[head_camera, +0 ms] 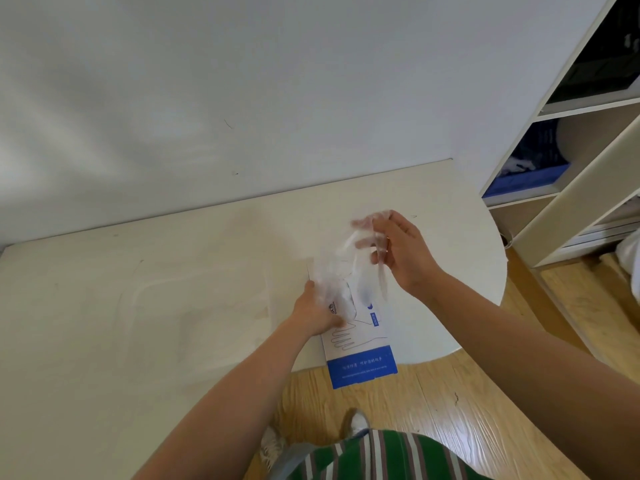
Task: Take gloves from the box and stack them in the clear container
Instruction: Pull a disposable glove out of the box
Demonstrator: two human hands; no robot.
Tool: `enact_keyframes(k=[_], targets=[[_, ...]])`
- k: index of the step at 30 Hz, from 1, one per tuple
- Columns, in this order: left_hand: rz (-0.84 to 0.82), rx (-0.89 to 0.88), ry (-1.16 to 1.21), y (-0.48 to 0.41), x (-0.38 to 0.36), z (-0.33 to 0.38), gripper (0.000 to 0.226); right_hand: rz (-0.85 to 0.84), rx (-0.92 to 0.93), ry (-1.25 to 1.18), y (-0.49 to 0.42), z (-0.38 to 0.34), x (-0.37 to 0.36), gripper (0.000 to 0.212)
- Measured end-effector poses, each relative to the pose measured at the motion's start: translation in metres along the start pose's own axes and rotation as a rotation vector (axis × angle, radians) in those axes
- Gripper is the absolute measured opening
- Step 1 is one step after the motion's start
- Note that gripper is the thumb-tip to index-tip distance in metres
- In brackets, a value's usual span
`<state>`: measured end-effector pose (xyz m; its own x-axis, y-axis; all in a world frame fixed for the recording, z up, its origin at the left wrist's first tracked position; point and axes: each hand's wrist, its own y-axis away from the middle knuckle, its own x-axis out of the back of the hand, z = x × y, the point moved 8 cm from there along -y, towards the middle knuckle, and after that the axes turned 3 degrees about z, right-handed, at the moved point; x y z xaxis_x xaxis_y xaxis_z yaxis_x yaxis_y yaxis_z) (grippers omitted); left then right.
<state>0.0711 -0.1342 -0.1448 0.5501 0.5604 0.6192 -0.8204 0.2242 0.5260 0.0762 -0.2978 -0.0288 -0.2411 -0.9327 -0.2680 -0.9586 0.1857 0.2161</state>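
Observation:
A white and blue glove box [360, 355] lies flat on the cream table [86, 323], its blue end hanging over the front edge. My left hand [317, 311] presses down on the box near its opening. My right hand [398, 249] is raised above the box, fingers pinched on a thin clear plastic glove [341, 265] that stretches down to the opening. The clear container [194, 323] sits to the left of the box, its shallow outline faint against the table.
A white wall rises behind the table. An open shelving unit [571, 150] with a blue bin [526, 178] stands at the right. Wooden floor [450, 410] shows below the table's rounded corner.

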Motion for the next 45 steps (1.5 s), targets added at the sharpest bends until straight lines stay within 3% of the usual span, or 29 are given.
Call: enact_keyframes(k=[3,4,7,10,12,14,16,18,19,21,25,28,32,34,36,38,40,43,45], targets=[[0.099,-0.043,0.302,0.009,0.024,0.013,0.028,0.041,-0.032,0.039,0.001,0.014,0.011,0.017],[0.138,-0.038,0.497,0.013,0.035,0.017,0.026,0.053,-0.038,0.056,0.001,0.018,0.014,0.021],[0.081,0.023,1.213,0.022,0.058,0.022,0.042,0.014,-0.073,0.027,-0.001,0.028,0.013,0.038],[-0.098,0.102,1.533,0.024,0.075,0.017,0.079,-0.158,-0.151,0.068,0.004,0.031,-0.005,0.055],[-0.205,0.104,1.465,0.026,0.081,0.017,0.094,-0.3,-0.179,0.216,0.006,0.032,-0.017,0.055],[-0.159,0.086,1.293,0.03,0.088,0.011,0.07,-0.425,-0.206,0.314,0.006,0.036,-0.03,0.052],[-0.011,0.031,1.258,0.031,0.099,0.001,0.042,-0.519,-0.219,0.369,0.007,0.039,-0.043,0.044],[0.122,-0.038,1.235,0.031,0.109,-0.013,0.051,-0.569,-0.248,0.377,0.007,0.044,-0.057,0.035],[0.142,-0.077,1.195,0.033,0.113,-0.016,0.056,-0.565,-0.271,0.367,0.006,0.048,-0.062,0.041],[0.116,-0.147,1.113,0.042,0.117,-0.022,0.067,-0.518,-0.266,0.34,0.0,0.051,-0.076,0.049],[0.039,-0.172,1.122,0.055,0.125,-0.046,0.079,-0.463,-0.129,0.252,-0.011,0.045,-0.103,0.029],[0.035,-0.057,1.224,0.058,0.142,-0.073,0.067,-0.603,-0.131,0.312,-0.005,0.041,-0.135,0.035],[-0.04,-0.007,1.048,0.073,0.163,-0.093,0.069,-0.811,-0.162,0.414,0.001,0.045,-0.182,0.033],[0.058,-0.066,0.929,0.08,0.176,-0.094,0.04,-0.817,-0.163,0.472,0.0,0.051,-0.199,0.028],[0.272,-0.125,0.865,0.086,0.194,-0.1,0.014,-0.788,-0.227,0.565,-0.001,0.06,-0.209,0.023],[0.453,-0.169,0.854,0.092,0.209,-0.109,0.007,-0.818,-0.331,0.666,0.003,0.072,-0.208,0.021],[0.532,-0.159,0.809,0.099,0.214,-0.124,0.007,-0.85,-0.366,0.698,0.004,0.078,-0.206,0.014],[0.401,-0.102,0.852,0.1,0.204,-0.141,0.014,-0.757,-0.353,0.608,-0.01,0.07,-0.205,0.01],[0.232,-0.016,1.041,0.096,0.193,-0.148,0.043,-0.796,-0.383,0.65,-0.011,0.067,-0.207,0.012]])
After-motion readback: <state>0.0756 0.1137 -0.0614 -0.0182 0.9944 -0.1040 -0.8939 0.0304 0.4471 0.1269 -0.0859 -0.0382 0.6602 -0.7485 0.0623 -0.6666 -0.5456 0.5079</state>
